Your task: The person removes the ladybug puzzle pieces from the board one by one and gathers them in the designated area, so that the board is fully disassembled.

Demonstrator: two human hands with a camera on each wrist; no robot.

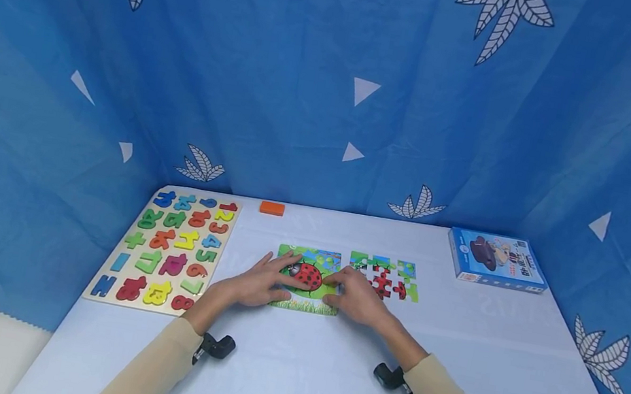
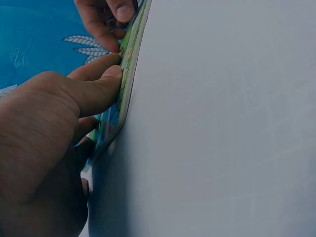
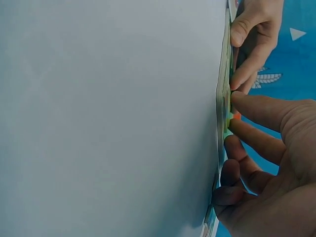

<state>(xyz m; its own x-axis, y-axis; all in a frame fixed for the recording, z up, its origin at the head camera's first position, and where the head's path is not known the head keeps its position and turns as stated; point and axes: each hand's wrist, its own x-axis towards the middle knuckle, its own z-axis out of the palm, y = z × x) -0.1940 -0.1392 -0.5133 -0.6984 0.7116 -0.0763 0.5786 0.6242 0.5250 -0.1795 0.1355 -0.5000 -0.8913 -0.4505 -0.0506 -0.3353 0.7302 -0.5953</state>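
Note:
A ladybug jigsaw board (image 1: 304,306) lies flat in the middle of the table, its green, blue and red picture partly covered by both hands. My left hand (image 1: 258,284) rests on its left side with fingers spread across the picture. On the right side, the thumb and index fingertip of my right hand (image 1: 360,298) touch the surface, apart from each other. The right wrist view shows that hand's other fingers (image 3: 249,173) loosely bent. Just beyond the right hand are several ladybug jigsaw pieces (image 1: 381,283), some hidden by it.
A wooden number board (image 1: 225,238) with coloured numerals lies at the left. Near the back edge sits an orange block (image 1: 272,208). A blue picture box (image 1: 497,262) is at the back right. Blue patterned cloth (image 1: 302,85) hangs behind the white table (image 1: 300,374).

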